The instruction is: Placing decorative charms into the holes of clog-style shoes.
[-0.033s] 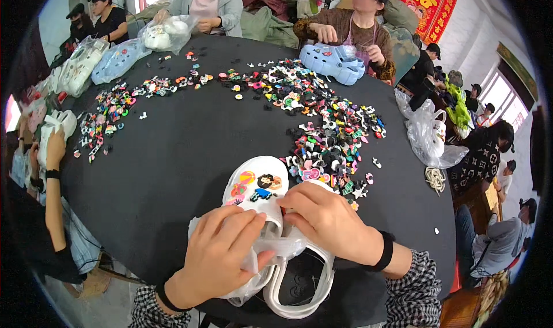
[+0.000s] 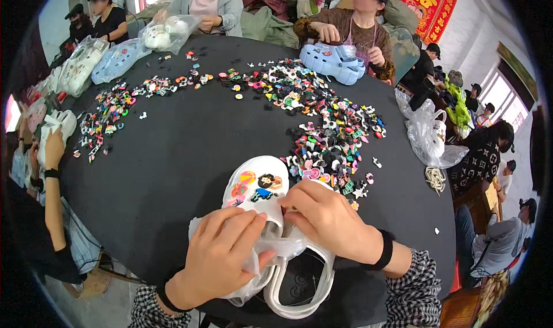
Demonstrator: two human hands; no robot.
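A pair of white clogs stands in front of me at the near side of the table. The left clog (image 2: 260, 177) carries colourful shoe charms on its toe, among them a ball and a dark-haired figure. My left hand (image 2: 222, 250) is closed around its edge, with clear plastic wrap (image 2: 282, 248) bunched at the thumb. Over the second clog's toe, my right hand (image 2: 328, 218) bends with thumb and forefinger close together. That hand covers most of the second clog, and whatever its fingertips hold cannot be made out. The clogs' white straps (image 2: 299, 312) loop toward me.
Loose shoe charms (image 2: 331, 132) lie heaped across the dark round table (image 2: 190, 138). A blue clog (image 2: 331, 63) stands before a co-worker opposite. Bagged clogs (image 2: 80, 66) line the far left edge. On the right are a plastic bag (image 2: 426, 135) and a pale cord bundle (image 2: 435, 180).
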